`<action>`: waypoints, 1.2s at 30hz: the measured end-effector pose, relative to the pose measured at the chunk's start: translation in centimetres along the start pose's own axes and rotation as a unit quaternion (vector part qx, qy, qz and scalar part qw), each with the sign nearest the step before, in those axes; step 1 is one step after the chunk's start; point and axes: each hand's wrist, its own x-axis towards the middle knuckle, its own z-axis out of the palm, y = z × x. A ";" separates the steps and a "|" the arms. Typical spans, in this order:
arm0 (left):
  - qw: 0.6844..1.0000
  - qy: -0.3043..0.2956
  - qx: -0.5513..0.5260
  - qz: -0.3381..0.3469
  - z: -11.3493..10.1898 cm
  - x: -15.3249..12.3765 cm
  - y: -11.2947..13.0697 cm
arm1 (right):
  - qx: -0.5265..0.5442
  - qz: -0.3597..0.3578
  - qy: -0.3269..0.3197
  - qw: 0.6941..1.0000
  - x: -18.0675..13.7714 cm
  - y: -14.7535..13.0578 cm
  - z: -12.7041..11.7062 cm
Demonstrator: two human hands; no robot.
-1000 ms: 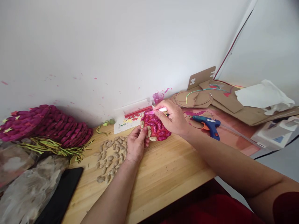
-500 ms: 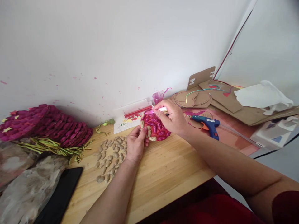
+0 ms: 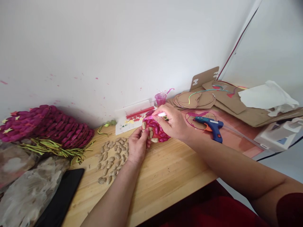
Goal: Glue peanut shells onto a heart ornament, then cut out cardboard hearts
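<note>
Piled at the far left, against the pink-specked wall (image 3: 106,47), a stack (image 3: 63,127) of pink, nut-covered rounds, with small stars on top. Trailing from its foot, green strings (image 3: 54,148). Nearer, at lower left, crumpled plastic bags (image 3: 33,192), with a black slab (image 3: 61,198) just beside, on the wooden table (image 3: 165,179). Next, loose peanuts (image 3: 117,155), unpainted and scattered; behind these, a green tangle (image 3: 109,124) near a white sheet (image 3: 120,128) strewn with red, gold and green stars, a red strip (image 3: 139,113) along its far side. Clamped on the near left edge of the disc, thumb on top, the left hand (image 3: 139,142). Held before the body, over the middle of the table, the disc (image 3: 156,129): mostly pink peanuts on red, a few bare ones along the left and near edge. Closed in a pinch around a white-handled brush (image 3: 161,114), the right hand (image 3: 172,123), with the pink tip at the disc's upper left; cannot tell whether touching. Just behind, a pink cup (image 3: 161,99). Farther right, cardboard hearts (image 3: 189,100), a blue glue gun (image 3: 214,126) lying nozzle leftward, cardboard sheets (image 3: 232,102) under white paper (image 3: 262,94), then a white box (image 3: 272,135).
</note>
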 end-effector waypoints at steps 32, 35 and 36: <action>0.983 0.007 0.124 0.138 0.4 -0.2 0.1 | -0.028 -0.046 0.020 0.998 0.5 -1.3 -0.9; 0.981 0.007 0.128 0.143 0.3 -0.2 0.1 | -0.025 -0.048 0.043 0.998 0.5 -1.2 -1.0; 0.982 0.007 0.126 0.142 0.3 -0.2 0.1 | -0.022 -0.049 0.043 0.998 0.6 -1.3 -1.0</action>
